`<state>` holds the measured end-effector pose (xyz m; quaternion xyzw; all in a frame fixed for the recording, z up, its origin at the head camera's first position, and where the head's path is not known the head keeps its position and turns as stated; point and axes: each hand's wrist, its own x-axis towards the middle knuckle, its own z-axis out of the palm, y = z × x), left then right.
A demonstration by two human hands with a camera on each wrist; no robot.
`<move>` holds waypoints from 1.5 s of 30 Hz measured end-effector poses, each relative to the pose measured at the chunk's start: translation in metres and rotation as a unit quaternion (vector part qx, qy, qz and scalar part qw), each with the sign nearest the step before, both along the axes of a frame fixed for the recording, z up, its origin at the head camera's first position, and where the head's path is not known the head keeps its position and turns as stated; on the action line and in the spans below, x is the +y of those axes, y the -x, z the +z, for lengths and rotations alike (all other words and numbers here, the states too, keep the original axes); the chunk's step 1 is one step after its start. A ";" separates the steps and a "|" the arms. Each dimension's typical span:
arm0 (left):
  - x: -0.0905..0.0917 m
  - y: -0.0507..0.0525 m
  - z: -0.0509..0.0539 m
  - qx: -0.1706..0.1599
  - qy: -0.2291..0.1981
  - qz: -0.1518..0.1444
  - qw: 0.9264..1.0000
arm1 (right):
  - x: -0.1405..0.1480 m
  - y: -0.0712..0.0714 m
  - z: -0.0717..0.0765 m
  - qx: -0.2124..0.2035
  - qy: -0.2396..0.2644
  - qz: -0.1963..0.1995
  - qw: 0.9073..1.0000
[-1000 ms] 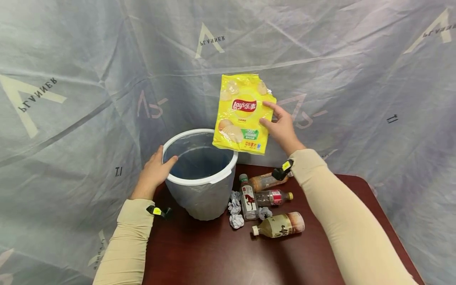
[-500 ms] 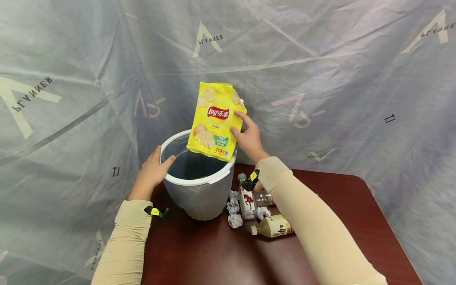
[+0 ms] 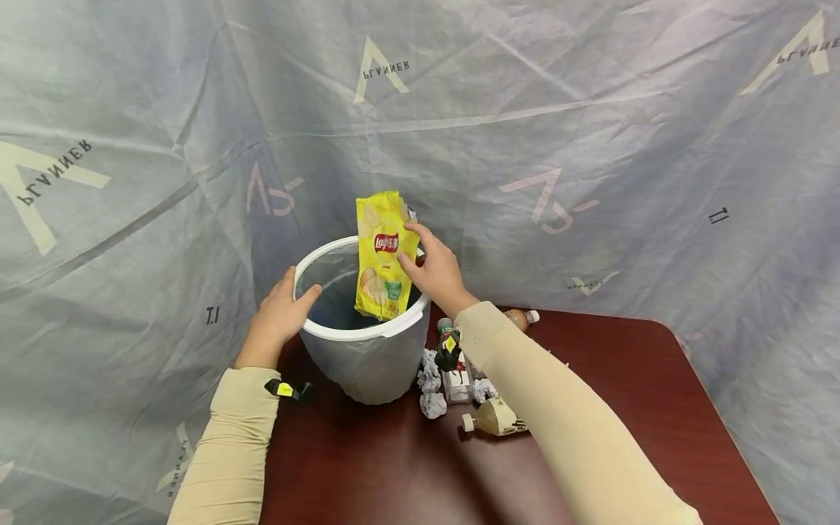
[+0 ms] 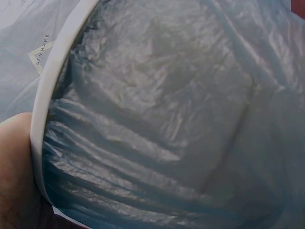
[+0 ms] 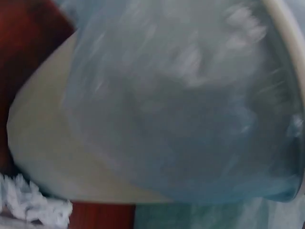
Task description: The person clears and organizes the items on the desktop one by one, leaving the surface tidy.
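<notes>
A yellow chip bag [image 3: 375, 255] hangs upright at the bin's opening, its lower part below the far rim. My right hand [image 3: 438, 271] holds its right edge, thumb and index finger spread over the front. The grey bin, lined with a thin clear bag, has a white rim [image 3: 357, 335]. On the rim's left side my left hand [image 3: 278, 317] grips, thumb inward. The left wrist view shows part of that hand [image 4: 16, 167] against the rim [image 4: 52, 71]. In the right wrist view are the bin's side [image 5: 157, 109] and rim, but no hand.
Crumpled paper balls [image 3: 432, 405] and a clear bottle [image 3: 457, 385] lie right of the bin. A bottle with a pale cap [image 3: 499, 418] and an orange-toned bottle [image 3: 518, 319] are partly behind my right sleeve. Grey sheeting [image 3: 525, 146] surrounds the dark red table [image 3: 367, 467].
My right hand has moved left, bringing the chip bag from right of the bin to its opening. The bag has come down and turned, looking narrower. My left hand stays on the rim.
</notes>
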<state>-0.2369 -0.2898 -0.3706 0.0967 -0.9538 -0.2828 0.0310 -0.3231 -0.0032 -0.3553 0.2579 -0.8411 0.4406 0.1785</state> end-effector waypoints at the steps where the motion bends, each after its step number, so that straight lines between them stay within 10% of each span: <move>1: 0.000 0.000 0.000 0.001 0.001 0.000 1.000 | 0.001 -0.001 -0.001 0.017 -0.018 -0.006 1.000; 9: 0.000 0.000 0.000 0.001 -0.002 -0.001 1.000 | 0.019 0.008 -0.007 0.095 -0.013 -0.044 0.994; 22: 0.001 -0.001 0.002 -0.011 -0.020 0.004 1.000 | 0.090 0.027 -0.025 0.082 0.017 -0.053 0.995; 34: 0.001 -0.002 0.002 -0.009 -0.023 0.004 1.000 | 0.165 0.030 -0.086 -0.025 -0.018 -0.016 0.999; 45: 0.003 -0.004 0.004 -0.011 -0.026 0.006 1.000 | 0.199 0.022 -0.157 -0.166 -0.051 0.006 0.985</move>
